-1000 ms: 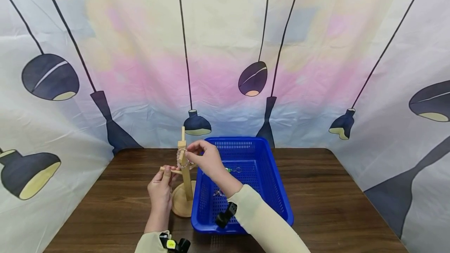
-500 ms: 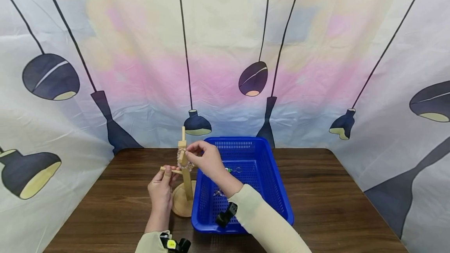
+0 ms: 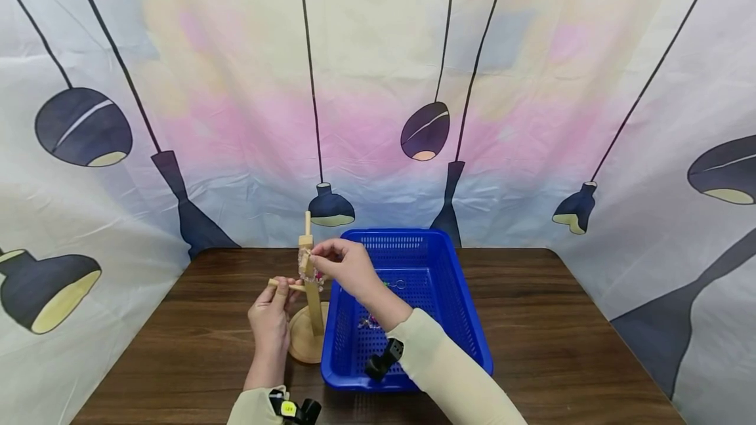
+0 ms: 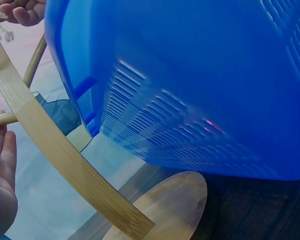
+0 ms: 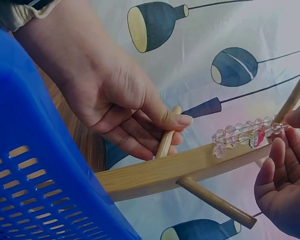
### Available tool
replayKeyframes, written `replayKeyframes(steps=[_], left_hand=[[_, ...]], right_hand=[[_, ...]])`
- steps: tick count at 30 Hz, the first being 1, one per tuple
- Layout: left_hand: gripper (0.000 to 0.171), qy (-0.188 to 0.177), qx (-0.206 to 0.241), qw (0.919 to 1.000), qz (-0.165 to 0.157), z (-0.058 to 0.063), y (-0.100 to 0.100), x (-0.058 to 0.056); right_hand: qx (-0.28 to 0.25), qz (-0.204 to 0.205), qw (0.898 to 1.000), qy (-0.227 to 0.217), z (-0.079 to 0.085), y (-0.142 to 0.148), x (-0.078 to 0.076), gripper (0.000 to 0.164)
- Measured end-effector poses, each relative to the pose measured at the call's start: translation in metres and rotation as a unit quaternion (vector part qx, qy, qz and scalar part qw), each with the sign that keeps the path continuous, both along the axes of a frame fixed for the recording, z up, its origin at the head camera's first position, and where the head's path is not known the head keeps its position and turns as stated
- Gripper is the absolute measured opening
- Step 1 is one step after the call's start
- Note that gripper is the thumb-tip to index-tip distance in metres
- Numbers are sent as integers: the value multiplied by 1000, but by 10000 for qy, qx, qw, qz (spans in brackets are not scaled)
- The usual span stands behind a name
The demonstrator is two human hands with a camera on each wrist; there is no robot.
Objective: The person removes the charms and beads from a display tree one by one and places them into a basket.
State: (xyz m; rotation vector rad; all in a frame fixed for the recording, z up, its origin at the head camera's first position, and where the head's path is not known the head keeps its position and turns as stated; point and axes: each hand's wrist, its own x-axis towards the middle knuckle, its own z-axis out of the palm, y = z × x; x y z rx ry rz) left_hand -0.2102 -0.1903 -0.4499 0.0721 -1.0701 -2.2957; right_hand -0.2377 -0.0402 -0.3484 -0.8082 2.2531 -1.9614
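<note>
A wooden stand (image 3: 315,310) with a round base and side pegs stands left of the basket. My left hand (image 3: 272,323) pinches one of its lower pegs (image 5: 165,144) between thumb and fingers. On an upper peg hangs a bracelet (image 5: 240,131) of clear pinkish beads with a small pink-and-white charm (image 5: 259,137). My right hand (image 3: 354,274) pinches this bracelet at the peg, its forearm reaching over the basket. In the left wrist view, part of the bracelet and the right fingertips show at the top left corner.
A blue perforated basket (image 3: 472,326) stands right beside the stand. Inside it lie a keychain (image 3: 399,284) with a metal ring and green part, and a beaded piece (image 3: 369,323), partly hidden by the right arm. Dark wooden table (image 3: 549,333) extends around; a printed curtain hangs behind.
My right hand has shifted very slightly, and the bracelet's pink charm has come into sight beside the post. My left hand keeps its hold on the peg.
</note>
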Motion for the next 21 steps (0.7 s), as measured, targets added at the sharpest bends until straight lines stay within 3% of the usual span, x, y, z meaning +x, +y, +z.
replayKeyframes(steps=[8, 21], left_hand=[[19, 137, 171, 9997, -83, 1, 1, 2], [22, -55, 208, 9998, -8, 3, 2, 2]], right_hand=[[-52, 280, 9990, -332, 4, 4, 4, 18], [-148, 602, 9948, -810, 9, 10, 6, 23]])
